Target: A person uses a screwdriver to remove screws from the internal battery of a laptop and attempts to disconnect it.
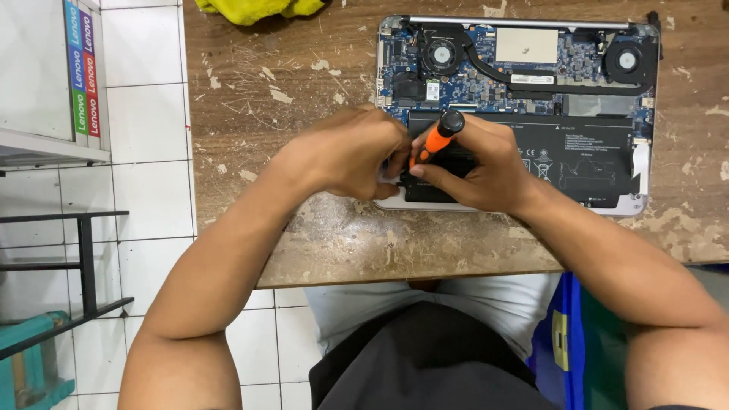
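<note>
right hand [486, 163] grips orange-and-black screwdriver [434, 140] over opened laptop [577, 83], left hand [353, 152] clenched beside its tip

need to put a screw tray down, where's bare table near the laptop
Free: the worn table left of the laptop, below the yellow cloth. Crowded: the laptop's near left corner, where the left hand and the right hand work the screwdriver.

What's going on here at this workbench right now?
A person is working on an opened laptop lying on a worn wooden table, its circuit board, fans and black battery exposed. The right hand holds an orange-and-black screwdriver down at the laptop's near left corner, while the left hand steadies that spot. A yellow cloth lies at the far edge.
</note>
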